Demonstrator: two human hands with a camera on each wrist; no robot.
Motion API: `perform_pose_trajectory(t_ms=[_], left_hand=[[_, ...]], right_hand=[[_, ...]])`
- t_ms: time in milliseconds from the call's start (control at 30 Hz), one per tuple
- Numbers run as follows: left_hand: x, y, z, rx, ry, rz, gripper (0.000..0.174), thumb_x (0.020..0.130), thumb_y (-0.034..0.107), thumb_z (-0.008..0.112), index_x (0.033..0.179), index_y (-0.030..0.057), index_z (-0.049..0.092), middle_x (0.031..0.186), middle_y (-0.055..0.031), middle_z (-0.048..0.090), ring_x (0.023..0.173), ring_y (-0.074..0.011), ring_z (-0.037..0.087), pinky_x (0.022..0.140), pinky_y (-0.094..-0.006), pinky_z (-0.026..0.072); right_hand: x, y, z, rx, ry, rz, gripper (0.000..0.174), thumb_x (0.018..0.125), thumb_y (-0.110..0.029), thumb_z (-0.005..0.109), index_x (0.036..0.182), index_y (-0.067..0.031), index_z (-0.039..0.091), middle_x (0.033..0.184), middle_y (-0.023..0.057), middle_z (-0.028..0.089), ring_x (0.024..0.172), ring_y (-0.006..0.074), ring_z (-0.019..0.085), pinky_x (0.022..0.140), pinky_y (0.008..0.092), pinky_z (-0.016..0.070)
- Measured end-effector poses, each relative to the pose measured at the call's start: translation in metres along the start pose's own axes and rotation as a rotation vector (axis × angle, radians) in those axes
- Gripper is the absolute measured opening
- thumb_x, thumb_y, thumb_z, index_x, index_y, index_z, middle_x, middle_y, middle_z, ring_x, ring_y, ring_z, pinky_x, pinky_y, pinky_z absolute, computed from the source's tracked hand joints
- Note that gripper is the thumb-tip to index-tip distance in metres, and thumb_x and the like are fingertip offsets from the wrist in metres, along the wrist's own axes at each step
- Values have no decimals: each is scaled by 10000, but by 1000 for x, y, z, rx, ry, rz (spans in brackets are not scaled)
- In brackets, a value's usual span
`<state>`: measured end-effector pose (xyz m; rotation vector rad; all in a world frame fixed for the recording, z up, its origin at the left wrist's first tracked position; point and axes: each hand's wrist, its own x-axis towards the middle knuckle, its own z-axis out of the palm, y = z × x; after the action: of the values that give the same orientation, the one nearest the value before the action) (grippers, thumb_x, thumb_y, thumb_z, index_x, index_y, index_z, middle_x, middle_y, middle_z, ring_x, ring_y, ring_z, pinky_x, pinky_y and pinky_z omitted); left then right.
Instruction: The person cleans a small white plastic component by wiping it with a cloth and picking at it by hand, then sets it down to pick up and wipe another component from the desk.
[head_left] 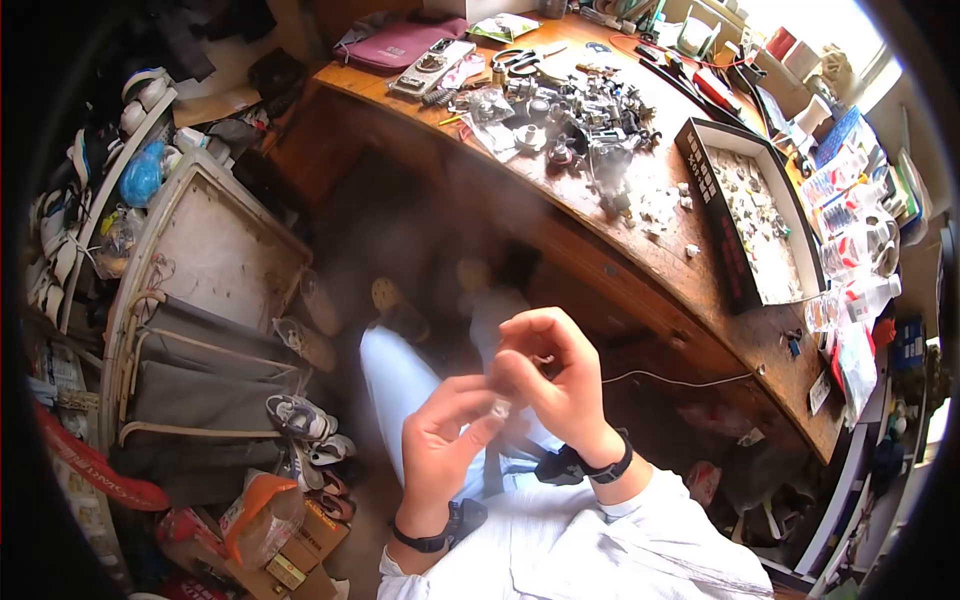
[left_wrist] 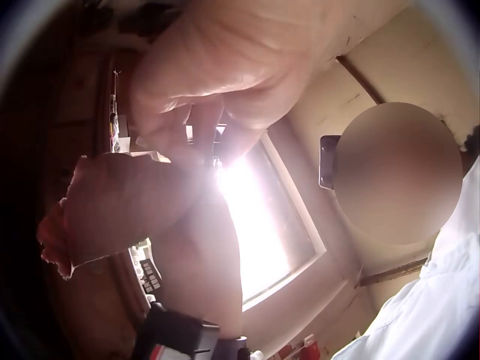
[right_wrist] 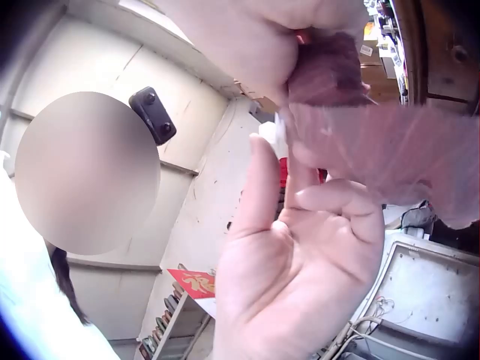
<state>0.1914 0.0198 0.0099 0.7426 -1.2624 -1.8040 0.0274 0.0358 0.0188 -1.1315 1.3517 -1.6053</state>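
In front of the lap, both hands are raised with fingertips close together. The left hand (head_left: 440,440) has its thumb and forefinger around a small pale piece (head_left: 500,408). Curled fingers of the right hand (head_left: 562,385) meet the left fingertips from above; whether they hold anything is hidden. The right wrist view shows the left hand (right_wrist: 300,277) palm toward the camera, thumb raised, below the large, near right hand (right_wrist: 247,37). In the left wrist view, the left hand (left_wrist: 225,60) fills the top and the right hand (left_wrist: 199,255) lies below, against glare.
A wooden desk (head_left: 740,330) curves around the front and right, bearing a heap of small metal parts (head_left: 580,120) and a black-edged box (head_left: 715,220) of small pieces. A thin white cable hangs at its edge. Shoes, a folded chair and a carton stand at the left.
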Motion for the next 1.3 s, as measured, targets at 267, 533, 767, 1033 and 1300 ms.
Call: perform_pose_trajectory(t_ms=[267,533,767,1033,1300], left_hand=[[-3,3,-5,-51,92,70,195,902,78,726,1054,-42,705,1144,-95,637,980,-135,599,794,-252,489],[-6,9,-4,-103,125,91,256,904,174,737,1046,-37,705,1132,-87,636,913,-112,590,723,-231,461],[-12,11,-8,-179,98,81,294,878,212,763,1034,-32,714,1137,-98,636,922,-121,591,753,-236,468],[-10,17,-4,-7,73,158,238,851,116,773,1027,-35,722,1168,-171,648,1088,-221,606,971,-358,463],[-11,11,2,-1,188,228,298,884,196,762,1059,-35,692,1112,-158,644,894,-181,644,679,-272,519]], right_hand=[[-2,6,-2,324,-146,91,192,942,15,614,1116,5,534,1072,91,609,935,99,622,800,238,534],[3,-1,-6,30,-264,-162,226,880,-21,682,1104,-14,656,1165,122,583,1028,182,615,867,295,523],[0,0,-7,18,-372,-179,160,874,-27,721,1022,3,668,1057,98,636,871,141,656,698,244,540],[0,-2,-10,36,-401,-122,115,898,-15,689,1001,20,652,1025,93,647,823,104,634,657,223,515],[-8,2,-10,502,-289,107,148,924,-5,676,1036,23,583,947,52,658,858,87,664,693,195,521]])
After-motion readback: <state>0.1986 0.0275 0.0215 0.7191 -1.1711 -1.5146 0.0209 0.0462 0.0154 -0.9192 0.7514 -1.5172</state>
